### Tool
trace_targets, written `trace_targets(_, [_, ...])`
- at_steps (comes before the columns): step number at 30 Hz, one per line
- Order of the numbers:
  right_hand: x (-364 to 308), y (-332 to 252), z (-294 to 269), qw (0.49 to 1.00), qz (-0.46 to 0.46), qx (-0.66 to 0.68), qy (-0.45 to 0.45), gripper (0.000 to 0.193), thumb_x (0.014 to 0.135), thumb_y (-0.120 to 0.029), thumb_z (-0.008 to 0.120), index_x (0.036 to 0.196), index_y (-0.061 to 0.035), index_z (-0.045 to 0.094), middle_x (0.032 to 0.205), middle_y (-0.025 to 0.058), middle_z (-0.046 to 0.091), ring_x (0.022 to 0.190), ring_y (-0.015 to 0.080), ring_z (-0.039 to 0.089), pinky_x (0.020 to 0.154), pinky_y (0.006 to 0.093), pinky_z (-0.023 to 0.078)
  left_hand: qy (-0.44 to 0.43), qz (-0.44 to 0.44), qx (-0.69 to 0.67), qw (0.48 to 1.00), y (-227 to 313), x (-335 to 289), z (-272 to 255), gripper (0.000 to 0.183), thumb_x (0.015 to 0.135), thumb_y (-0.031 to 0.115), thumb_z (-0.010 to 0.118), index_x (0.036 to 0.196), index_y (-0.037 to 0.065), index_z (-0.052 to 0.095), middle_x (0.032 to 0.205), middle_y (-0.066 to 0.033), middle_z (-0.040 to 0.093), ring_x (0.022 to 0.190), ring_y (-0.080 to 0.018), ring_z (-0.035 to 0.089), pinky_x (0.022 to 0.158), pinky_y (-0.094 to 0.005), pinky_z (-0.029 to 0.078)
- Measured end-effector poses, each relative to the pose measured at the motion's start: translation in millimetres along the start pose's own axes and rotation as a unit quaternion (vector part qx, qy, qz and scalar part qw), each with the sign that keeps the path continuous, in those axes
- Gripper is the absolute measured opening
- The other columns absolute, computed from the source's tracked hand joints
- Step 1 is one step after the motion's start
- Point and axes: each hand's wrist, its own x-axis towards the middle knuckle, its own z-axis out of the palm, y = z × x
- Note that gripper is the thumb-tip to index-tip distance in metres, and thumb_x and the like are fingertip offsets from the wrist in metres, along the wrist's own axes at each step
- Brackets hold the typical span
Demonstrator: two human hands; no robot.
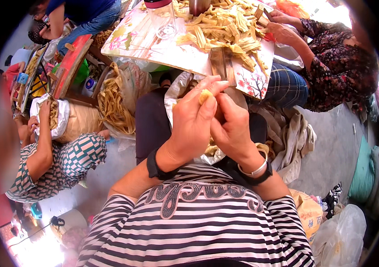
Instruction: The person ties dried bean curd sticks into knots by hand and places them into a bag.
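Note:
My two hands meet in the middle, above a white bag (171, 99) between my knees. My left hand (188, 122) pinches a small, folded yellowish piece (205, 96) between thumb and fingers; it looks like one of the pale strips on the table. My right hand (234, 124) is closed against the left one, its fingertips tucked in, and what they grip is hidden. Just beyond my fingers, a brown wooden block (222, 63) lies at the table's near edge. Behind it spreads a heap of yellowish strips (225, 31).
A clear jar (162, 20) with a dark red lid stands on the floral table (131, 44). A co-worker's hands (283, 29) handle a piece at the right. At left are a bag of strips (117, 100), a red-edged bench (74, 62) and another person (56, 155). A clear plastic bag (340, 233) lies lower right.

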Motion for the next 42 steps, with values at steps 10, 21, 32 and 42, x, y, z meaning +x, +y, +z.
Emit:
trace_targets(10, [-2.6,41.8,-9.2,0.667,0.358,0.64,-0.13,0.012,0.088,-0.018,0.05,0.084,-0.0074,0.055,0.057,-0.0083,0.038,0.042,0.0006,0.03,0.037,0.0172,0.02,-0.071,0.06,0.22,0.971,-11.9,9.2,-8.7,0.013,0.067,-0.004,0.049,0.078,-0.003,0.055,0.116,-0.0194,0.054,0.09,-0.0301,0.059,0.075,-0.0321,0.047])
trace_targets(21, [-13.4,42.0,-15.4,0.858,0.334,0.367,-0.132,0.019,0.082,-0.017,0.064,0.092,-0.0021,0.06,0.058,-0.0077,0.044,0.045,0.0007,0.032,0.04,0.0175,0.023,-0.14,-0.093,0.261,0.951,-12.1,1.1,-13.1,0.006,0.072,0.005,0.05,0.076,0.002,0.052,0.065,-0.0172,0.055,0.064,-0.0385,0.056,0.057,-0.0455,0.044])
trace_targets(32, [-18.2,69.6,-17.6,0.642,0.309,0.681,-0.169,0.022,0.086,-0.013,0.059,0.106,-0.0024,0.06,0.058,-0.0083,0.036,0.047,0.0013,0.03,0.041,0.0166,0.022,-0.123,-0.008,0.238,0.963,-12.2,17.1,-22.9,0.008,0.071,0.002,0.064,0.071,-0.001,0.056,0.059,-0.01,0.053,0.05,-0.0151,0.05,0.048,-0.0265,0.039])
trace_targets(42, [-3.8,44.5,-26.1,0.855,0.306,0.387,-0.159,0.02,0.084,-0.014,0.06,0.099,-0.001,0.059,0.065,-0.0051,0.05,0.055,0.0009,0.041,0.047,0.0164,0.03,-0.252,-0.306,-0.062,0.916,-19.0,19.3,-36.3,0.03,0.084,0.021,0.062,0.062,0.002,0.053,0.051,0.0019,0.048,0.041,-0.004,0.038,0.039,-0.0193,0.028])
